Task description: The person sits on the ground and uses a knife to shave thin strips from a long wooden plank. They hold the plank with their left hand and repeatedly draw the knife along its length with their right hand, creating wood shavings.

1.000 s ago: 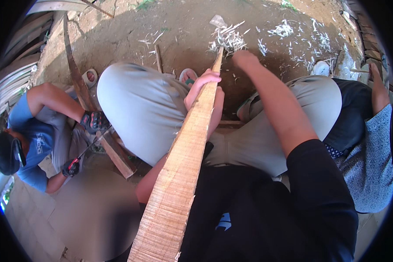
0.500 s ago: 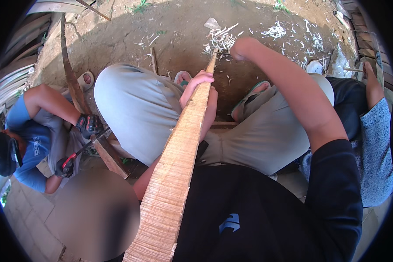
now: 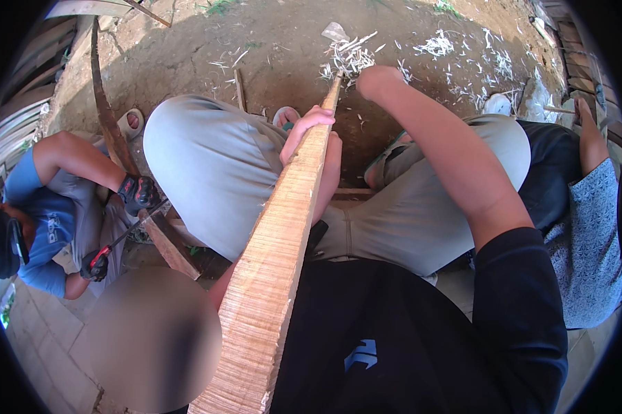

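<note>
A long pale wooden plank (image 3: 269,269), broad near my body and tapering to a narrow far tip, slants up across my lap. My left hand (image 3: 309,131) is closed around its narrow part, fingers over the top edge. Close beside the tip, my right hand (image 3: 380,81) is a closed fist, bent away at the wrist. A thin dark blade showed between this fist and the plank a moment ago; now the fist mostly hides what it grips. Pale wood shavings (image 3: 356,58) lie on the ground just beyond the tip.
At left, a co-worker's gloved hands (image 3: 138,193) work a red-handled tool (image 3: 100,254) against a wooden piece (image 3: 169,245). Another person in a patterned shirt (image 3: 590,248) sits at right. More shavings (image 3: 435,45) litter the dirt. A long board (image 3: 107,103) leans at far left.
My right fist has shifted slightly up and left along the plank's tip, and the dark blade has gone mostly out of sight. The plank has moved a little left.
</note>
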{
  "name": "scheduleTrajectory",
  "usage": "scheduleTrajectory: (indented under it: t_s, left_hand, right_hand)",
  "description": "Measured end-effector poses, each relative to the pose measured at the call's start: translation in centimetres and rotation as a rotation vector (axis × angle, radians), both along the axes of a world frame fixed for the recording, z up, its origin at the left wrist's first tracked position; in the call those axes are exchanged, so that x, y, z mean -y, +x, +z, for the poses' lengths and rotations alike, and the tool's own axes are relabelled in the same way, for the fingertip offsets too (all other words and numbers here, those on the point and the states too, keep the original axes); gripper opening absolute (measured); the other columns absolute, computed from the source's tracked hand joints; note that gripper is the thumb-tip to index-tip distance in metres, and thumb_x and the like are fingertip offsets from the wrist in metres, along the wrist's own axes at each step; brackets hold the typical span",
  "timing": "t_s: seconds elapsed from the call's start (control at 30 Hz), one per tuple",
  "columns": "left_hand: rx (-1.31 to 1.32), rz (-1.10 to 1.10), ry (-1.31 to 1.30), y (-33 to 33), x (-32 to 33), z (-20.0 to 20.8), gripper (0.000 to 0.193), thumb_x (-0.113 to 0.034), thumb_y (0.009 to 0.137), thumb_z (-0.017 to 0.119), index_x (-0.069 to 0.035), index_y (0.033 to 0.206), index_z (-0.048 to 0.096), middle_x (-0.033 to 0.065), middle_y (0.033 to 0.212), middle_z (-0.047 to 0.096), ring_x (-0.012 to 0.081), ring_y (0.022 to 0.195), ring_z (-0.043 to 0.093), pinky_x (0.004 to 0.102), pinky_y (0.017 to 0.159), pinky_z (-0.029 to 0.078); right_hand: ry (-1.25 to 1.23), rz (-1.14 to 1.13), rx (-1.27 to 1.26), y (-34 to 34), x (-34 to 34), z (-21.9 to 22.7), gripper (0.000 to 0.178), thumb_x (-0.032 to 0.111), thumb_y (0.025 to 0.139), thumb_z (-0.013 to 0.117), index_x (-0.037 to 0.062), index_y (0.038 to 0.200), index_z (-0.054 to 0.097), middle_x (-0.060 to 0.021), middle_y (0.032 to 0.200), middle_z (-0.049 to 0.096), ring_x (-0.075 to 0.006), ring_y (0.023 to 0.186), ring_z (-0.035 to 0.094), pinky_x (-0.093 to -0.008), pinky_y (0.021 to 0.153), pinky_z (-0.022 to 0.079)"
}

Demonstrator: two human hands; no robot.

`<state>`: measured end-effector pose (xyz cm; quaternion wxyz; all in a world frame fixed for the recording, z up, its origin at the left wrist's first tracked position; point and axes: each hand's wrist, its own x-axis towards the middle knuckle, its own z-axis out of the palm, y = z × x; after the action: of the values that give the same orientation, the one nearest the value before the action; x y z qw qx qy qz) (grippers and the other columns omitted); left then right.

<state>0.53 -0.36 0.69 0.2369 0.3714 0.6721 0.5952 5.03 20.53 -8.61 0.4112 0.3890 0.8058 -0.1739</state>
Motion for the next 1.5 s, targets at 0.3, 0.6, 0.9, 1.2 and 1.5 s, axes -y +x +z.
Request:
scheduleTrajectory:
  t_s: [0.3, 0.6, 0.9, 1.2, 1.5]
  left_hand:
    - [0.076, 0.024, -0.034, 0.0, 0.1, 0.5, 0.028, 0.015, 0.075, 0.056, -0.003, 0.097, 0.058, 0.01, 0.102, 0.062, 0.0149, 0.091, 0.056, 0.0245, 0.086, 0.042]
    - [0.024, 0.014, 0.016, -0.4, -0.2, 0.4, 0.031, 0.016, 0.073, 0.055, -0.002, 0.098, 0.059, 0.011, 0.103, 0.063, 0.0144, 0.096, 0.058, 0.0249, 0.087, 0.043]
    - [0.038, 0.021, -0.01, -0.4, -0.4, 0.7, 0.029, 0.015, 0.075, 0.055, -0.003, 0.097, 0.059, 0.0104, 0.103, 0.062, 0.018, 0.099, 0.059, 0.027, 0.09, 0.044]
    - [0.062, 0.011, 0.011, -0.5, -0.3, 0.5, 0.03, 0.015, 0.075, 0.055, -0.003, 0.098, 0.058, 0.0109, 0.103, 0.062, 0.0175, 0.1, 0.059, 0.0268, 0.089, 0.043]
    - [0.061, 0.043, 0.013, -0.2, -0.4, 0.1, 0.029, 0.015, 0.075, 0.055, -0.002, 0.098, 0.059, 0.0105, 0.103, 0.063, 0.0159, 0.098, 0.059, 0.0255, 0.09, 0.042]
  right_hand:
    - [0.165, -0.301, -0.033, 1.5, 2.5, -5.4, 0.036, 0.021, 0.089, 0.053, 0.0054, 0.118, 0.065, -0.0115, 0.124, 0.063, -0.0274, 0.111, 0.063, -0.0425, 0.084, 0.054]
    - [-0.183, 0.096, 0.049, 0.9, -2.3, -4.0, 0.032, 0.01, 0.074, 0.056, 0.004, 0.1, 0.071, -0.0173, 0.108, 0.068, -0.0334, 0.1, 0.066, -0.0441, 0.082, 0.053]
    - [-0.104, 0.158, 0.132, -0.8, -3.3, 2.6, 0.025, 0.006, 0.064, 0.055, 0.0041, 0.082, 0.073, -0.0179, 0.088, 0.07, -0.0296, 0.085, 0.07, -0.04, 0.074, 0.054]
    - [0.034, 0.11, 0.063, -0.7, -0.9, 3.8, 0.032, 0.015, 0.08, 0.059, 0.0122, 0.11, 0.07, -0.006, 0.115, 0.068, -0.0242, 0.104, 0.066, -0.0425, 0.083, 0.053]
    - [0.162, -0.208, 0.014, 1.2, 0.2, -5.7, 0.032, 0.019, 0.089, 0.054, 0.0114, 0.116, 0.068, -0.0095, 0.121, 0.065, -0.0267, 0.113, 0.062, -0.0429, 0.086, 0.052]
